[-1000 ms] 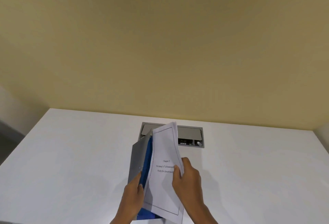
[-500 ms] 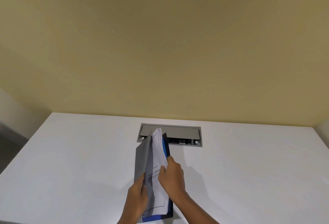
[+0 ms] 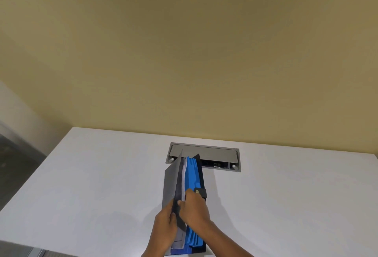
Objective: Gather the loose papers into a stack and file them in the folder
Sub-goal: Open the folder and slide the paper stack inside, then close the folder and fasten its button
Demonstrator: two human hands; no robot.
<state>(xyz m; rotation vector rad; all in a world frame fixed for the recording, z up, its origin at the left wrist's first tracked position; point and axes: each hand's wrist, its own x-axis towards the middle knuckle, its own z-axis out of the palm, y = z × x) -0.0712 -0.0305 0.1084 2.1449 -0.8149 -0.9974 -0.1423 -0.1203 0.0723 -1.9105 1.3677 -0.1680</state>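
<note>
folder long axis runs straight away from me | my left hand pinches its grey cover | my right hand, nearer the pockets, presses papers in

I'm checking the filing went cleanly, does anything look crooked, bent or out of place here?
Nothing stands out. The papers sit inside the folder behind its grey cover, edges roughly in line; the left hand and right hand hold them there.

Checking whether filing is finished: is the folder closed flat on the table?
No, the folder stands open, its grey cover held up by the left hand.
</note>
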